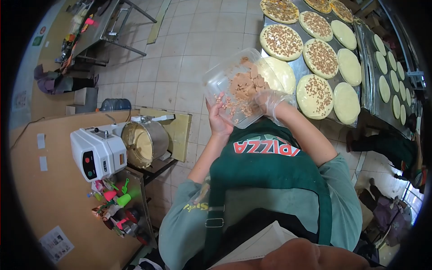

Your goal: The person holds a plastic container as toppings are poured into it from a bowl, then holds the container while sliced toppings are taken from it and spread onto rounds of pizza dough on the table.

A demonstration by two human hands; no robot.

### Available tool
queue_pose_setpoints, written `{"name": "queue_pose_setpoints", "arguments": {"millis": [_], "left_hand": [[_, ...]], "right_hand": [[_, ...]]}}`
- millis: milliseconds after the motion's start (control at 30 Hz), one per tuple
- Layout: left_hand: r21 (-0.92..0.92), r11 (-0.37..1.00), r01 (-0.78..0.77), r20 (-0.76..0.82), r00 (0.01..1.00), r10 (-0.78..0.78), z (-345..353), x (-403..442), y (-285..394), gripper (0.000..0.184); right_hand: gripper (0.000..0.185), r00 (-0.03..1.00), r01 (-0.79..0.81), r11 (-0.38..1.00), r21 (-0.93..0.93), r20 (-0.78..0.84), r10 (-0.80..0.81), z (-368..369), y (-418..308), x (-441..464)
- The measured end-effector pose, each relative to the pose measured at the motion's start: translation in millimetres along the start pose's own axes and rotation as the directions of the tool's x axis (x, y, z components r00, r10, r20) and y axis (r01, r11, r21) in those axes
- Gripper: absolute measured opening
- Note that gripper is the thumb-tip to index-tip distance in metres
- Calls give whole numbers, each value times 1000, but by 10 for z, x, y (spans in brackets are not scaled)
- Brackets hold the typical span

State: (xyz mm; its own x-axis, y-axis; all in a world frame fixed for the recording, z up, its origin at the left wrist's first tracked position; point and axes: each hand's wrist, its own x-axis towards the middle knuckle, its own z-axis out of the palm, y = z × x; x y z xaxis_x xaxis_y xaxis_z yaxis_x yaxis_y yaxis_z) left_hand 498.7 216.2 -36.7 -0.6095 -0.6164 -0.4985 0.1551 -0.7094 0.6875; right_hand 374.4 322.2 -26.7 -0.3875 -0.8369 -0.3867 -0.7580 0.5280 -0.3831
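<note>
My left hand [219, 118] grips the near left side of a clear plastic container [219, 77], its fingers wrapped round the wall. Brownish-pink meat slices [245, 84] lie in the container, with small chopped pink bits [230, 106] near its closer end. My right hand [271, 104], in a clear plastic glove, reaches into the container at its right side. Its fingers are curled down against the slices, and the fingertips are hidden. Just behind the container is a pale round dough base [281, 74], partly covered by it.
On the metal table at right lie several dough rounds, some topped with chopped bits [320, 57], others plain [347, 102]. A second table holds more rounds [384, 88]. A mixer [100, 153] with a steel bowl [157, 139] stands left. People are at the left [58, 81] and right [391, 148].
</note>
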Motion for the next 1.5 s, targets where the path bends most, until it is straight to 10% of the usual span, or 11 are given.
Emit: {"name": "queue_pose_setpoints", "arguments": {"millis": [333, 433, 533, 600, 733, 800, 933, 1067, 1133, 1333, 1500], "left_hand": [[-119, 982, 145, 111, 985, -132, -486, -46, -169, 50], [-130, 982, 136, 90, 988, -125, -505, -88, -150, 50], [-144, 971, 190, 132, 976, -172, -528, -100, -157, 53], [-134, 969, 208, 238, 956, -173, -502, -129, -161, 55], [-143, 957, 253, 292, 934, -204, -513, -140, -184, 56], [-146, 959, 241, 288, 938, -192, -467, -160, -159, 55], [-156, 980, 126, 208, 974, -93, -275, -256, -92, 55], [-132, 973, 187, 247, 957, -151, -302, -136, -207, 55], [-109, 964, 244, 288, 935, -205, -325, -67, -295, 54], [27, 979, 200, 362, 911, -196, -214, -18, -491, 50], [4, 993, 121, 231, 966, -119, 75, -174, -392, 58]], "right_hand": [[34, 954, 255, 966, 50, -177, -243, 221, -238, -130], [38, 976, -38, 999, -37, 213, 45, -23, -335, -246], [39, 943, 188, 970, 153, 249, -222, 72, -300, -324], [36, 979, 161, 975, 155, -151, -137, 296, -168, -203], [31, 943, 75, 979, 187, -334, -8, 11, -220, -329], [25, 984, -163, 987, -8, 66, 163, -80, -252, -383], [19, 975, -186, 980, -72, -138, 175, 158, -206, -384], [23, 979, -174, 984, 37, 111, 169, 187, -287, -306], [28, 999, -11, 967, 254, -30, 20, 162, -351, -335], [27, 914, 275, 955, 114, -340, -223, 321, -250, -235], [27, 972, -226, 971, 72, 88, 219, 86, -79, -468]]}}
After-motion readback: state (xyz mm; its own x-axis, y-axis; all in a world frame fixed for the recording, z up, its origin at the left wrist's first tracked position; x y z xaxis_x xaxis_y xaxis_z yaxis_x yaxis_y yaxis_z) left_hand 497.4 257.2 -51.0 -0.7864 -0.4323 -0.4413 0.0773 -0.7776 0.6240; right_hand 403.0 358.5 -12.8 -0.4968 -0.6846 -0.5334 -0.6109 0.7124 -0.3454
